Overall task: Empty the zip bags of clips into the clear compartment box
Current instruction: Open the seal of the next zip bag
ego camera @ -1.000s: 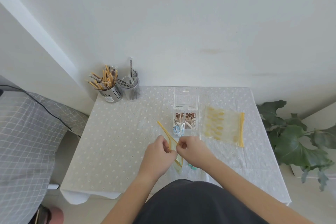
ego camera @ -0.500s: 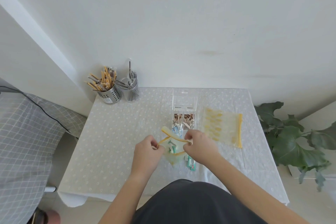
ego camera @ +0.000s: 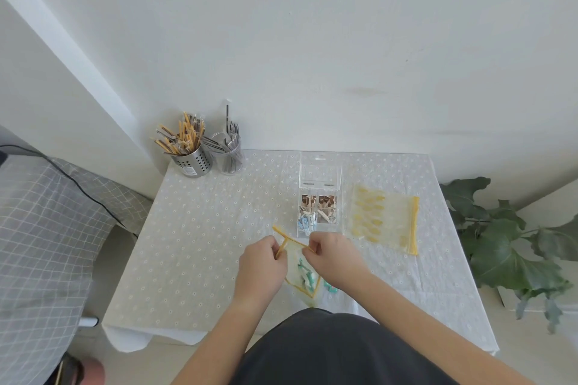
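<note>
A small clear zip bag with a yellow zip strip and green clips inside hangs between my hands, just above the table's near middle. My left hand pinches the left end of its mouth. My right hand pinches the right end. Beyond them stands the clear compartment box, lid open toward the wall, with brown, blue and beige clips in its compartments. A second zip bag with yellow clips lies flat to the right of the box. A few green clips lie on the cloth under my right wrist.
A steel cup of wrapped chopsticks and a clear cup of cutlery stand at the table's far left corner by the wall. A leafy plant is beyond the right edge. A checked bed cover lies left.
My hands pulled the bag's mouth apart, then the bag turned so its mouth faces the box and its body hangs toward me. The camera shifted slightly.
</note>
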`<control>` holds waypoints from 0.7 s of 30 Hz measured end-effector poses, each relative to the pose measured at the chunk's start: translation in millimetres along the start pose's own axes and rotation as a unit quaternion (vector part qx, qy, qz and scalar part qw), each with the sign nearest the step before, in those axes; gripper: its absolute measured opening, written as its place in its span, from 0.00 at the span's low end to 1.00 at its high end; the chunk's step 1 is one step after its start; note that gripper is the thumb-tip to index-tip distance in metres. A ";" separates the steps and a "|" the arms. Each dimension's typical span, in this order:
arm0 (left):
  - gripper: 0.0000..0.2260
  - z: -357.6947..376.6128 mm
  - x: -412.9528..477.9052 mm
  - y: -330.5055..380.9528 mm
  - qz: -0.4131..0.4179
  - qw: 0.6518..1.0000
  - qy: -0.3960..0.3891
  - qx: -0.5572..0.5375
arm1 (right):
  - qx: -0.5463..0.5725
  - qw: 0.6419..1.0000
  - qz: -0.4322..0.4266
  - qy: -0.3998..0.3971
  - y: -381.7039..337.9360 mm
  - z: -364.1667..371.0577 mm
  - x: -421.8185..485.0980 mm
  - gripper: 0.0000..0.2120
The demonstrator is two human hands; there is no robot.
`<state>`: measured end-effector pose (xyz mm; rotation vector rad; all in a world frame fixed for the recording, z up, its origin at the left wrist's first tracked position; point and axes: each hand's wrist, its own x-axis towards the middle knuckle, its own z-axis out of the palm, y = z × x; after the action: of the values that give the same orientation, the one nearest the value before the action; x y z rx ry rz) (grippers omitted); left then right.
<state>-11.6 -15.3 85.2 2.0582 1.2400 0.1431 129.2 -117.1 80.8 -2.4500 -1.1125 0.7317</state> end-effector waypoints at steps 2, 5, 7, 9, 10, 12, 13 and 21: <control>0.09 -7.9 0.7 -6.1 -0.031 0.999 0.033 0.004 | 0.004 0.999 0.026 0.031 5.5 -7.4 0.3 0.11; 0.07 -20.4 3.3 -17.7 -0.061 0.996 0.062 0.009 | 0.023 0.995 0.068 0.073 17.0 -19.1 1.7 0.08; 0.06 -21.9 5.0 -20.8 -0.032 0.998 0.048 0.008 | 0.034 0.996 0.047 0.070 18.9 -18.2 1.2 0.06; 0.15 -17.6 4.5 -17.7 0.021 1.000 0.016 0.004 | 0.048 0.997 -0.009 0.053 14.2 -13.0 -0.6 0.07; 0.18 -15.3 3.5 -14.9 0.040 0.999 0.005 -0.004 | 0.048 0.997 -0.035 0.047 10.7 -11.3 -1.8 0.08; 0.21 -11.9 1.1 -8.1 0.066 0.998 0.013 -0.018 | 0.034 0.996 -0.071 0.049 5.1 -11.4 -2.6 0.08; 0.21 -10.8 0.3 -6.1 0.075 0.997 0.025 -0.025 | 0.028 0.995 -0.081 0.053 3.6 -11.9 -1.9 0.08; 0.17 -20.5 0.0 -4.6 0.163 0.979 0.119 -0.001 | 0.010 0.993 -0.100 0.068 3.3 -20.1 1.1 0.08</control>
<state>-23.8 -3.4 97.4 2.2806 1.0241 0.5569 143.6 -120.3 94.9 -2.2905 -1.2681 0.5044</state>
